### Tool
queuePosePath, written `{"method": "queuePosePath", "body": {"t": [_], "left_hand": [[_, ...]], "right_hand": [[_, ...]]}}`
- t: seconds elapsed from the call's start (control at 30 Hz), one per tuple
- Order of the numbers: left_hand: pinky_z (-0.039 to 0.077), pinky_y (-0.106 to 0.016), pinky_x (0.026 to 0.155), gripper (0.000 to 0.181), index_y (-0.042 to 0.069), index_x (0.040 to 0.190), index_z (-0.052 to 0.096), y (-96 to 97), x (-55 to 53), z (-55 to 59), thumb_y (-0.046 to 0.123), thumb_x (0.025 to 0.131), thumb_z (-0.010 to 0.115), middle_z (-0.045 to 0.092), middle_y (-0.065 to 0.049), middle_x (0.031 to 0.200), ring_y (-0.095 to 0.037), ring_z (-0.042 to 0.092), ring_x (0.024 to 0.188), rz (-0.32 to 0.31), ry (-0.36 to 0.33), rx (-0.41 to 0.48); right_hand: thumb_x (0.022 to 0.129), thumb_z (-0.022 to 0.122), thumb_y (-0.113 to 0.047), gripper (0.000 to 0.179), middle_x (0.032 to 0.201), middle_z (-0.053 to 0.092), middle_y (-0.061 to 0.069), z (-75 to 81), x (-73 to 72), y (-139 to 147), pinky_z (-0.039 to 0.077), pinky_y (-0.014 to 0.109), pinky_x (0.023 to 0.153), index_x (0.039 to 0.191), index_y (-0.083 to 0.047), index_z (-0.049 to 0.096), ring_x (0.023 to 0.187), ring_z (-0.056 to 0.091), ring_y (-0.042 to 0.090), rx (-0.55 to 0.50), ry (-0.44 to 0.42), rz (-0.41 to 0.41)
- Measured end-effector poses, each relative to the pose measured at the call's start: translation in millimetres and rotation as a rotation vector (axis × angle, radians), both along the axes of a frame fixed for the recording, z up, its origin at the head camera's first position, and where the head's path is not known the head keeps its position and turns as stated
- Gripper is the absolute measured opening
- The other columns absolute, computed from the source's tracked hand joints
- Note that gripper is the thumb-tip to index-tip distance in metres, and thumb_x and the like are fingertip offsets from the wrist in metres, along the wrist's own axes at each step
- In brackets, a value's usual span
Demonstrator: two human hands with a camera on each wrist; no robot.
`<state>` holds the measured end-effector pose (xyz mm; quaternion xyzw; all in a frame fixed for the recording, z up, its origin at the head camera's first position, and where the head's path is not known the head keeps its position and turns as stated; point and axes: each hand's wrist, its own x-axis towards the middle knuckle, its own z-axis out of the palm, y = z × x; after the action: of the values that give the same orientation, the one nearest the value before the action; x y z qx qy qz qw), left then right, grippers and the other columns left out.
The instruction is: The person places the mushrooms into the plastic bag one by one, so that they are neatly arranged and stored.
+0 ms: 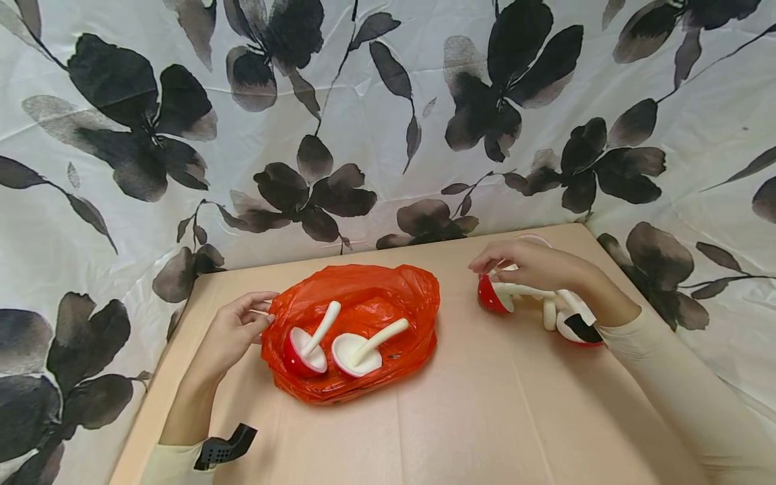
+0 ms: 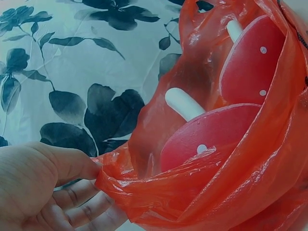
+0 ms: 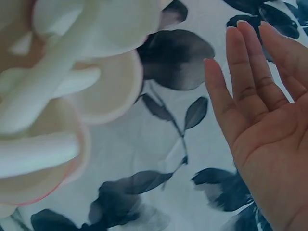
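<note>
A crinkled red plastic bag lies spread open on the table. Two toy mushrooms with white stems rest in it: one shows its red cap side, the other its white underside. At the bag's left edge, my left hand pinches the plastic between thumb and fingers, as the left wrist view shows. Over on the right, my right hand hovers with extended fingers above a group of toy mushrooms. In the right wrist view that hand is apart from the pale mushrooms and holds nothing.
The light wooden-coloured table ends at a floral cloth that hangs behind it and at both sides. Several mushrooms lie overlapped under the right wrist, partly hidden by it. A black wrist device sits on the left sleeve.
</note>
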<state>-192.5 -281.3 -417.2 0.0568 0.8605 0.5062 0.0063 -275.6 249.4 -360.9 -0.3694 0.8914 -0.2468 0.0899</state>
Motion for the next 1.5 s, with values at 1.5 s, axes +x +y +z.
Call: {"method": "queuePosePath", "body": {"t": [1.5], "left_hand": [[0.063,-0.035,0.072,0.039,0.003,0.140,0.055,-1.9,9.3,-7.2,0.003,0.100,0.054,0.063,-0.024,0.121,-0.025,0.071,0.096,-0.002,-0.021,0.016]], "right_hand": [[0.086,0.072,0.006,0.034,0.110,0.072,0.014,-51.6,1.6,54,0.058,0.043,0.090,0.120,0.003,0.069,0.099,0.067,0.026,0.027,-0.129,-0.163]]}}
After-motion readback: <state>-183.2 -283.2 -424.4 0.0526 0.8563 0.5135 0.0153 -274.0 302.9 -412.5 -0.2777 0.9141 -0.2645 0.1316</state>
